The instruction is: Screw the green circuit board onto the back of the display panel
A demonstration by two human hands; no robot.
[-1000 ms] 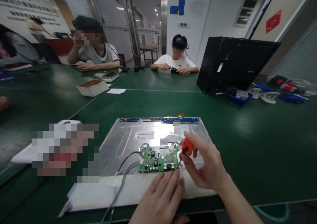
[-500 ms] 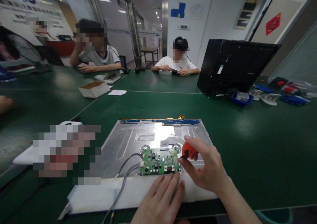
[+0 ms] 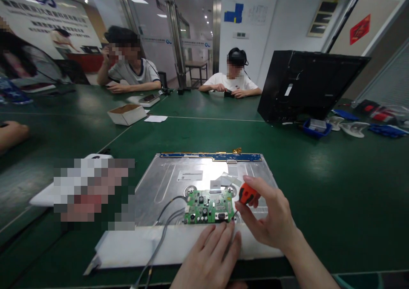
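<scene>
My right hand [image 3: 276, 216] grips the orange-and-black handle of a screwdriver [image 3: 247, 193]. Its thin shaft slants down to the lower right corner of a green circuit board [image 3: 209, 206]; whether the tip sits on a screw is too small to tell. My left hand [image 3: 211, 255] lies with its fingers stretched out over a white strip [image 3: 128, 248], fingertips at the board's near edge. Beneath the board is a silver metal display panel [image 3: 153, 195] with a blue narrow board [image 3: 194, 156] along its far edge. Grey cables [image 3: 164, 233] run from the board's left side toward me.
A black monitor [image 3: 306, 84] stands at the back right, beside a blue tray [image 3: 316, 129]. A white open box [image 3: 128, 115] and paper [image 3: 155, 119] lie at the back left. A blurred white object [image 3: 47, 195] is to the left. Other people sit around the green table [image 3: 335, 203].
The whole scene has shifted slightly right in view. The screwdriver handle has turned in my right hand, showing different black patches. My left hand stays at the board's edge.
</scene>
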